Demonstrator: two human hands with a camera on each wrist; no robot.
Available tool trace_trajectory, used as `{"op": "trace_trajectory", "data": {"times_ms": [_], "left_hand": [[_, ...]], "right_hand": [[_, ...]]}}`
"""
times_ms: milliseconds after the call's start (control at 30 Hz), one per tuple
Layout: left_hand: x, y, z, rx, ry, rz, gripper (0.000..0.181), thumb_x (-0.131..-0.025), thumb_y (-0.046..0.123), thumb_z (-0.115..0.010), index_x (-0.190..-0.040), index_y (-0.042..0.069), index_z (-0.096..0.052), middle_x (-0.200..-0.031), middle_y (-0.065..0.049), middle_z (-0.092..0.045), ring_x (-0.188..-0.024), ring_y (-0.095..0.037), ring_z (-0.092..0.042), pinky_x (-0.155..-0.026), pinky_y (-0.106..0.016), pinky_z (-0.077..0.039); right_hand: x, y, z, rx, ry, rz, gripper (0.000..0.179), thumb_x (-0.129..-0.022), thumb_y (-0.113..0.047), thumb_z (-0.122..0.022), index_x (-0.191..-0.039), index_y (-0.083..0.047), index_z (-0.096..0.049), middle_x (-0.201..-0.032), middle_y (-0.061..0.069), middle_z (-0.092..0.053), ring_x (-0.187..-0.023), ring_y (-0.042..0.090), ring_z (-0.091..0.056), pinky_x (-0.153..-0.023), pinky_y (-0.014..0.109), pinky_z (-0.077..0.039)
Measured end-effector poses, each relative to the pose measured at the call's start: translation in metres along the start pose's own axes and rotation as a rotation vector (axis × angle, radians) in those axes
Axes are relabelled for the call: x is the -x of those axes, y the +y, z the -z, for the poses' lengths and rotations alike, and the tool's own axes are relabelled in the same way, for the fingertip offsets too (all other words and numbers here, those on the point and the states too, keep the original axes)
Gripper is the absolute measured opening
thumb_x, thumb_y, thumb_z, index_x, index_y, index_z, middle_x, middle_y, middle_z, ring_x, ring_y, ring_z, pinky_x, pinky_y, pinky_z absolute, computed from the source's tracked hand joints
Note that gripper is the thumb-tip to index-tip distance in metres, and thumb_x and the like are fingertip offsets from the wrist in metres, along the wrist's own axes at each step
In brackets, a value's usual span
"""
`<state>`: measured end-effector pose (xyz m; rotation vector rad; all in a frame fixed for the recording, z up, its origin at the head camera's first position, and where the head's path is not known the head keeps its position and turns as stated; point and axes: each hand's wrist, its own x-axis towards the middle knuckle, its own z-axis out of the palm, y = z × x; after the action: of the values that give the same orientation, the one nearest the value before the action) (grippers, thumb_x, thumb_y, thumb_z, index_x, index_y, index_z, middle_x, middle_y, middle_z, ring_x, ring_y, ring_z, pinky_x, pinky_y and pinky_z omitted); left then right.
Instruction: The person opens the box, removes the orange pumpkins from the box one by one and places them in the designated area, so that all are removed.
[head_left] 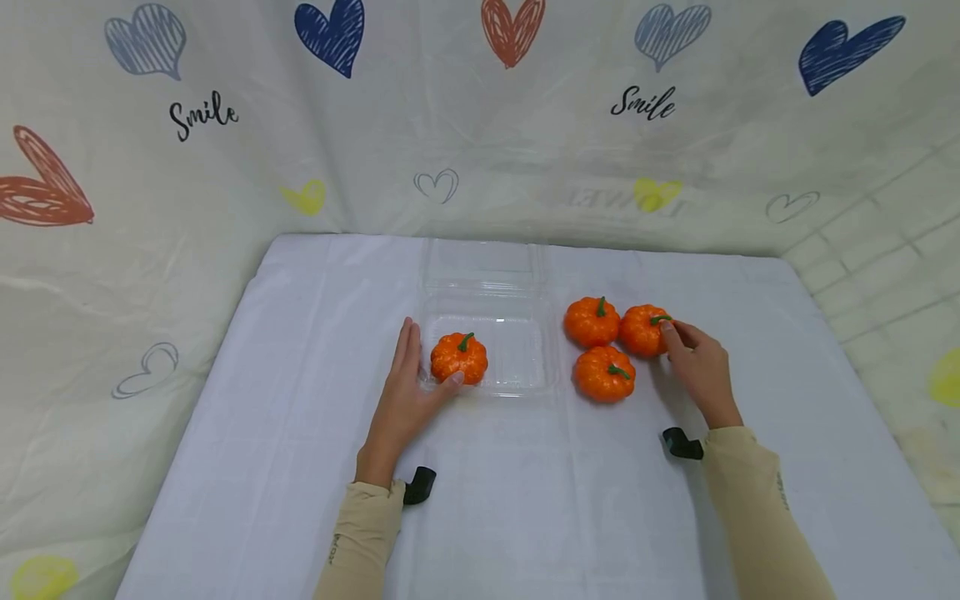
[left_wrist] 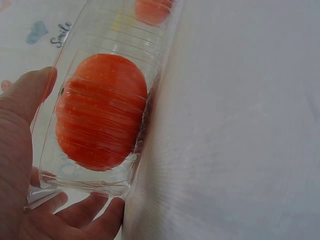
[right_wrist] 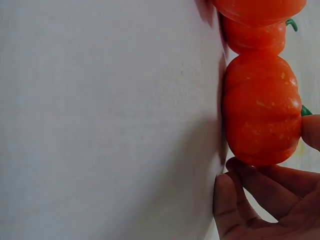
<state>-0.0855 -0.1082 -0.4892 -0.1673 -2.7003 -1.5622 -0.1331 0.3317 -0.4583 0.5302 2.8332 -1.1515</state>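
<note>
A small orange toy pumpkin with a green stem sits in the left part of a clear plastic clamshell box, whose lid lies open toward the back. Along the box's left side and front corner rests my left hand, fingers straight and thumb over the front rim. In the left wrist view, the pumpkin shows through the clear wall. My right hand pinches another pumpkin, thumb by its stem and fingers at its side. In the right wrist view, that pumpkin stands on the cloth.
Two more pumpkins, one behind and one in front, stand close together between the box and my right hand. A white cloth covers the table. Behind it hangs a curtain printed with hearts.
</note>
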Motion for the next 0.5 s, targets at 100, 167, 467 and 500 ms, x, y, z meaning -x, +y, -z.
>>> {"op": "trace_trajectory", "data": {"times_ms": [100,167,467,500], "left_hand": [[-0.0002,-0.0002,-0.0002,-0.003,0.000,-0.001,0.111,-0.095,0.063,-0.072,-0.173,0.012,-0.011,-0.180,0.005,0.000,-0.158,-0.027,-0.031,-0.126,-0.050,-0.029],[-0.0003,-0.0003,-0.0003,-0.005,-0.001,-0.006,0.111,-0.096,0.062,-0.072,-0.173,0.012,-0.011,-0.180,0.006,0.000,-0.160,-0.026,-0.028,-0.126,-0.050,-0.028],[-0.0001,-0.0015,-0.0008,-0.002,0.000,-0.004,0.111,-0.095,0.063,-0.071,-0.173,0.012,-0.011,-0.180,0.006,0.000,-0.159,-0.026,-0.029,-0.126,-0.050,-0.028],[-0.0002,-0.0017,-0.0010,-0.001,-0.002,-0.003,0.111,-0.095,0.064,-0.071,-0.173,0.012,-0.011,-0.180,0.007,0.001,-0.159,-0.026,-0.029,-0.126,-0.050,-0.028]], "right_hand": [[-0.0001,0.0005,-0.0017,-0.005,0.007,-0.003,0.078,-0.112,-0.058,-0.036,-0.160,0.003,-0.044,-0.151,0.032,-0.053,-0.120,0.045,-0.060,-0.107,0.061,-0.050],[-0.0005,0.0011,-0.0025,-0.011,0.012,0.002,0.078,-0.112,-0.058,-0.036,-0.160,0.003,-0.044,-0.150,0.032,-0.054,-0.123,0.047,-0.058,-0.107,0.062,-0.049],[-0.0033,0.0060,-0.0046,0.004,0.013,0.034,0.076,-0.113,-0.056,-0.033,-0.161,0.003,-0.044,-0.151,0.034,-0.052,-0.138,0.052,-0.047,-0.112,0.066,-0.043],[-0.0032,0.0062,-0.0046,0.004,0.016,0.036,0.076,-0.113,-0.056,-0.033,-0.160,0.003,-0.044,-0.151,0.034,-0.052,-0.138,0.052,-0.047,-0.111,0.066,-0.044]]}}
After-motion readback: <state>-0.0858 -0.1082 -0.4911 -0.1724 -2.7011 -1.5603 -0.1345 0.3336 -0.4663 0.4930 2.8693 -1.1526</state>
